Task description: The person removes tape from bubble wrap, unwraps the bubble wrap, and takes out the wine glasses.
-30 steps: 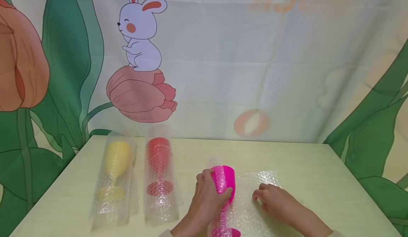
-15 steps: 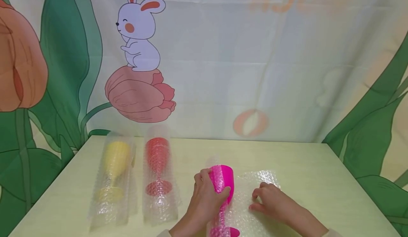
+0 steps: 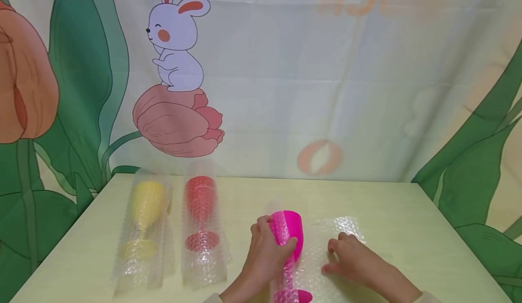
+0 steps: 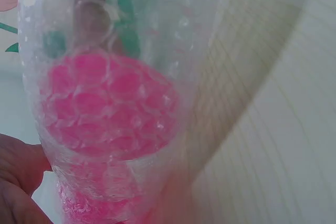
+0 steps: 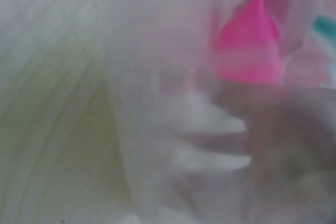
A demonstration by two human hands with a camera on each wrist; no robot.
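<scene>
My left hand [image 3: 267,251] grips a bright pink goblet [image 3: 295,230] round its bowl, with the thumb on the near right side. Bubble wrap [image 3: 322,244] covers the goblet's left part; the rest of the sheet spreads flat to the right. In the left wrist view, the goblet's pink end [image 4: 110,106] shows through the bubbles. Over the sheet's right part is my right hand [image 3: 355,257], fingers bent and thumb apart from them. The right wrist view is blurred; the goblet's bowl [image 5: 249,51] appears there beyond my fingers.
Two wrapped goblets lie at the table's left, one yellow [image 3: 147,203] and one red [image 3: 200,196]. The pale table [image 3: 399,212] ends at a hanging cloth [image 3: 261,90] printed with a rabbit and tulips.
My right thumb has come into sight, spread away from the bent fingers. The pink goblet, the sheet and both hands have shifted slightly to the right against the table.
</scene>
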